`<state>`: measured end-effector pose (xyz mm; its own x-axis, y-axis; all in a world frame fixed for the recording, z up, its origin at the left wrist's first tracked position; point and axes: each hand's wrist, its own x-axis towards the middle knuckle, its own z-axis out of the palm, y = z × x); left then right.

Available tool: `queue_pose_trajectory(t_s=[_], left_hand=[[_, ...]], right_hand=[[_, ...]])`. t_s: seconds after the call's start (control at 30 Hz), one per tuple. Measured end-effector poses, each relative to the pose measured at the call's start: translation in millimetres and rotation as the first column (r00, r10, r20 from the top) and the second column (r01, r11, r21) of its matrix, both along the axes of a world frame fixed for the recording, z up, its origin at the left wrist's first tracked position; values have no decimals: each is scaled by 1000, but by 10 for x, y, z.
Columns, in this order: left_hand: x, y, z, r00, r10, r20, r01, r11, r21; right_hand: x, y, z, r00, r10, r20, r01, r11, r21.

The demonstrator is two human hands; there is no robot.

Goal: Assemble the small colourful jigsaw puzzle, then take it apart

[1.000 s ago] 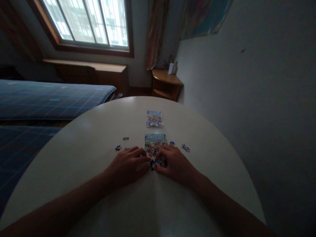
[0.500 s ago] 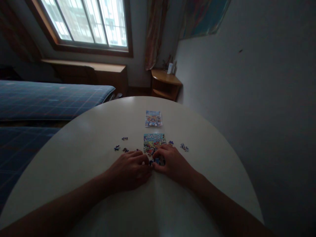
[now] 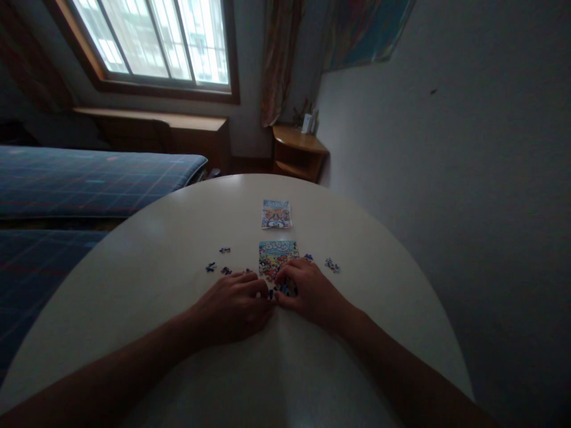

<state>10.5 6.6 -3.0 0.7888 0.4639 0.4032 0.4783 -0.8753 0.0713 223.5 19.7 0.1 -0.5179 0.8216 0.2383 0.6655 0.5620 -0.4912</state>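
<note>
A partly assembled jigsaw puzzle (image 3: 277,252) with a colourful cartoon picture and the lettering "BLUEY" lies flat on the white round table (image 3: 178,238). At its lower left edge, my left hand (image 3: 236,303) rests with curled fingers closed on a small dark puzzle piece (image 3: 270,294), mostly hidden by the fingertips. My right hand (image 3: 310,291) covers the lower right of the puzzle. Its thumb and index finger curve round bluish puzzle pieces (image 3: 288,288) at the bottom edge, gripping them. The two hands' fingertips almost meet.
Several loose pieces lie left of the puzzle, one nearest the far side (image 3: 225,250). More pieces (image 3: 332,265) lie to the right. Beyond the puzzle sits a small printed picture sheet (image 3: 276,214). A bed (image 3: 89,184) stands at the left, a wall (image 3: 446,178) at the right.
Both hands stay in nearly the same place. The pieces inside the right hand's grip look slightly shifted or tilted. The loose pieces have not moved.
</note>
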Motion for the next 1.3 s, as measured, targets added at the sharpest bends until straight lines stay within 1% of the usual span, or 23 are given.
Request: queue_pose_trajectory(t_s=[0.07,0.17,0.27,0.4,0.5,0.63,0.77,0.83,0.9,1.0,1.1,1.2,1.3], left_hand=[[-8,-2,0,1000,1,-8,-1,1000,-9],[-17,-7,13,1000,0,-28,-1,999,-32],[-19,-7,31,999,-4,-37,2,999,-44],[-28,-3,35,1000,-11,-28,10,999,-44],[-32,-1,32,999,-16,-30,14,999,-43],[-26,-1,32,999,-17,-46,16,999,-38],[-28,0,18,999,-21,-37,20,1000,-23],[-27,1,6,1000,-17,-21,17,1000,-15],[-14,-8,0,1000,-5,9,6,1000,-13],[37,-53,18,999,-8,41,10,999,-38],[107,-130,54,998,-62,6,62,994,-85],[151,-187,77,989,-138,-47,128,976,-175],[154,-198,78,981,-177,-82,152,957,-247]], right_hand=[[17,3,34,1000,18,-22,-19,1000,-17],[93,14,107,994,14,-105,-24,995,-94],[213,46,172,981,-66,-183,30,981,-191],[354,105,197,964,-161,-212,99,956,-275],[409,130,175,963,-159,-216,95,955,-280],[425,124,144,980,-65,-190,10,960,-280],[388,110,125,994,58,-96,-73,985,-159],[358,108,112,994,86,-70,-94,989,-115],[329,106,100,995,63,-81,-71,992,-108],[302,105,92,992,-12,-123,-8,987,-159],[301,110,87,987,-23,-160,-9,981,-195],[311,123,75,982,-28,-186,-15,974,-227],[316,139,63,979,-50,-196,-2,966,-258]])
